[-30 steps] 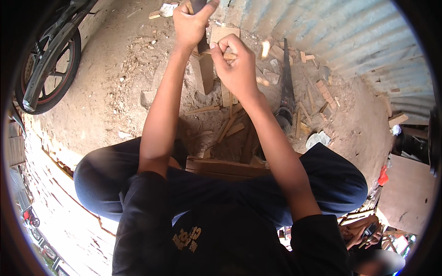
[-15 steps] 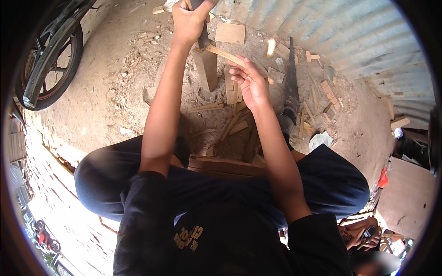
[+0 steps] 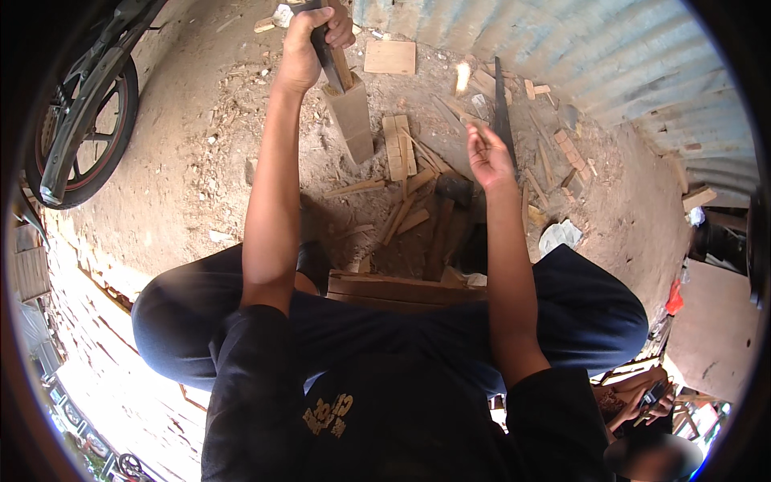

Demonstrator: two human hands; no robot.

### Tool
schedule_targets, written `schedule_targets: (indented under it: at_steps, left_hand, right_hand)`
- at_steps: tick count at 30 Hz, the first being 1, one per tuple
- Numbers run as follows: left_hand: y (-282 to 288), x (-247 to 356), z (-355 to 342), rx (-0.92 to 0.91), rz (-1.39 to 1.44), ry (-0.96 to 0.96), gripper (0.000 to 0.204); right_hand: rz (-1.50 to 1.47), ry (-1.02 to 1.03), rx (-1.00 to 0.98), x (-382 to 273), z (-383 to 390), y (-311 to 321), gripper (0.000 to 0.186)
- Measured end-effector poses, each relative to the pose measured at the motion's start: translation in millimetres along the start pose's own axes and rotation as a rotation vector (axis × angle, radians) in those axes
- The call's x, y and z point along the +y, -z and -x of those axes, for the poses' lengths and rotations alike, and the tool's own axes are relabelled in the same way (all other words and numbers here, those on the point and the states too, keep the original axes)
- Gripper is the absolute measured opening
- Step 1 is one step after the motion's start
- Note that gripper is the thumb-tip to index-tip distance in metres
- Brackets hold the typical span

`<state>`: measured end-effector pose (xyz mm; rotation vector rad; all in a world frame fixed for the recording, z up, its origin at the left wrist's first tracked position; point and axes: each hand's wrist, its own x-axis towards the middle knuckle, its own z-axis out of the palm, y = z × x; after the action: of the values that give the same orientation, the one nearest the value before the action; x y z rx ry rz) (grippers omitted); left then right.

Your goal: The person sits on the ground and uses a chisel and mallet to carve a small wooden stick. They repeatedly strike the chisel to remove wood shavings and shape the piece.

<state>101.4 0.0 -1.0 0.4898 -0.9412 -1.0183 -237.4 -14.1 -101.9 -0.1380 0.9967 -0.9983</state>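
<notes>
Ahead of me, my left hand (image 3: 312,50) is closed round a dark, flat-sided bar (image 3: 328,53) and a lighter piece of wood (image 3: 341,68) lying against it. Their lower ends meet the top of an upright wooden block (image 3: 349,120). Farther right, my right hand (image 3: 490,157) has its fingers curled together, palm partly turned up. Something pale shows at its fingertips, too small to make out. Close to this hand is a long dark tapering tool (image 3: 503,104). Below and to its left lies a hammer-like tool with a dark head (image 3: 454,189).
Wood scraps (image 3: 399,149) litter the dirt ground between my legs and beyond. A motorcycle wheel (image 3: 100,136) stands at left, a corrugated metal sheet (image 3: 578,56) at far right. A wooden plank (image 3: 393,289) lies before my lap. At lower right another person's hands (image 3: 646,406) hold a dark device.
My right hand has drawn away to the right from the upright block, where it had been at a thin wood strip. My left hand has shifted slightly left, still gripping.
</notes>
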Motion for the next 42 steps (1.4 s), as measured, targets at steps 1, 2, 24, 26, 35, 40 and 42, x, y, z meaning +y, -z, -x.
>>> schedule_targets:
  at_steps: [1, 2, 24, 26, 35, 40, 42]
  left_hand:
    - [-5.2, 2.1, 0.1, -0.031, -0.088, 0.041, 0.026]
    - [-10.1, 5.6, -0.3, -0.066, -0.178, 0.081, 0.028]
    - [-103.5, -12.2, 29.7, -0.315, -0.366, 0.174, 0.040]
    - [-96.2, -12.1, 26.7, -0.244, -0.250, 0.112, 0.055]
    - [-85.1, -7.5, 25.7, -0.200, -0.160, 0.233, 0.059]
    - [-86.1, -6.1, 24.6, -0.274, -0.201, 0.216, 0.054]
    - [-86.3, -5.6, 25.1, -0.253, -0.178, 0.267, 0.051]
  right_hand:
    - [0.115, -0.100, 0.044, 10.5, 6.2, -7.5, 0.031]
    - [0.226, -0.213, 0.060, 20.7, 14.7, -19.0, 0.035]
    - [0.546, 1.012, -0.404, -2.0, 160.4, -161.9, 0.021]
    - [0.389, 1.074, -0.462, -18.9, 165.8, -160.9, 0.022]
    - [0.295, 0.951, -0.390, -55.1, 190.2, -150.0, 0.021]
    - [0.182, 0.853, -0.429, -50.0, 192.1, -152.8, 0.020]
    - [0.121, 0.791, -0.457, -50.5, 190.0, -154.9, 0.022]
